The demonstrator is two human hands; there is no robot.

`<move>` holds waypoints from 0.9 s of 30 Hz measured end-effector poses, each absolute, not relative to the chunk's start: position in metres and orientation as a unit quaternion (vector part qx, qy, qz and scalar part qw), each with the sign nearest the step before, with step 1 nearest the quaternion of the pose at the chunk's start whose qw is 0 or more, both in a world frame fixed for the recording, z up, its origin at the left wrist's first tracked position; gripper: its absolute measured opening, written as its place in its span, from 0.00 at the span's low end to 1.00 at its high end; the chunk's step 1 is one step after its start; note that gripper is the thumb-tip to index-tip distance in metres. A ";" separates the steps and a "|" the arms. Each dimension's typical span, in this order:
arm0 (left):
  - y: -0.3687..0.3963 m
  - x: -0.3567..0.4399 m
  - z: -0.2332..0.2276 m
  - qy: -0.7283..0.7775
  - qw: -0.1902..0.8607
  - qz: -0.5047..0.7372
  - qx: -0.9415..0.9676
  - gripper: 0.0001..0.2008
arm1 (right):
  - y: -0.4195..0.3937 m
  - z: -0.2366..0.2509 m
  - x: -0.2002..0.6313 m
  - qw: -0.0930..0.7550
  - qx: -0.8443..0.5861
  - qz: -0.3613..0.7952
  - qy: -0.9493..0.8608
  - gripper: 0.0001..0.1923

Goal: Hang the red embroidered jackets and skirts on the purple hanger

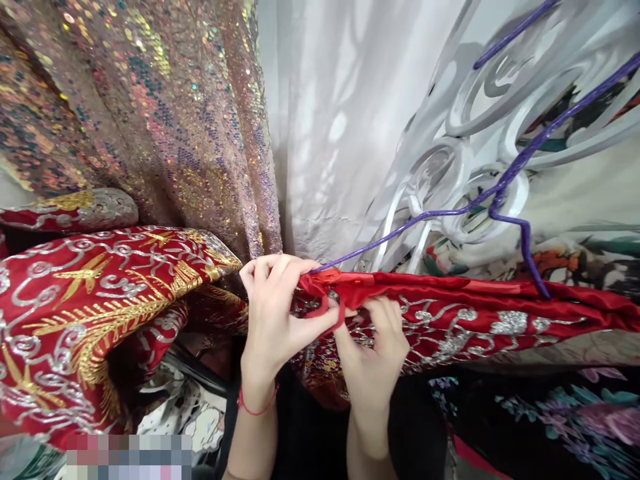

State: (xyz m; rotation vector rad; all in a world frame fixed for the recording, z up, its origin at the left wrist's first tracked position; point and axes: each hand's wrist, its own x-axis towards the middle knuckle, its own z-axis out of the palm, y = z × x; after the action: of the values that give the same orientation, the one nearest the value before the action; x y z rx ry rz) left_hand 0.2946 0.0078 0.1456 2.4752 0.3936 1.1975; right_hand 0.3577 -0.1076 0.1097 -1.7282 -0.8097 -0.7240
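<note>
A red embroidered garment [460, 333] with silver scrollwork hangs across in front of me, a purple wire hanger [430, 215] reaching into its top edge. At the hanger's left end my left hand [277, 320] grips the garment's red edge, fingers curled over it. My right hand [375, 347] is closed just to the right, pinching a thin red fabric strap [341, 313] that loops between the two hands. Where exactly the fingertips press is partly hidden by the cloth and knuckles.
Gold sequined fabric [165, 120] hangs at the upper left, beside a white curtain [340, 120]. White scrolled metalwork [450, 173] stands at the right. More red cloth with gold embroidery [125, 300] bunches on the left. Black floral fabric [560, 413] lies at the lower right.
</note>
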 end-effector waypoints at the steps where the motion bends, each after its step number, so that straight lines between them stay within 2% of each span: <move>1: 0.006 0.297 0.146 0.153 0.175 0.431 0.872 0.14 | -0.103 0.109 0.356 0.522 -0.725 -0.306 -0.328 0.04; 6: 0.002 0.307 0.147 0.177 0.163 0.466 0.852 0.10 | -0.091 0.108 0.346 0.545 -0.726 -0.308 -0.283 0.04; 14: -0.002 0.312 0.148 0.206 0.217 0.474 0.828 0.08 | -0.088 0.113 0.333 0.539 -0.773 -0.181 -0.283 0.03; 18: -0.001 0.313 0.146 0.207 0.233 0.474 0.824 0.08 | -0.090 0.115 0.334 0.535 -0.771 -0.159 -0.307 0.09; 27: 0.009 0.324 0.143 0.190 0.242 0.456 0.835 0.11 | -0.093 0.072 0.325 0.563 -0.754 -0.108 -0.320 0.11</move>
State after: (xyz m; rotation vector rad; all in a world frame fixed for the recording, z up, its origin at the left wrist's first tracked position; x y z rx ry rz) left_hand 0.3236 0.0089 0.1426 2.2832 0.5197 1.2462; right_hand 0.3255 -0.0933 0.0723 -1.7754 -0.7528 -0.2537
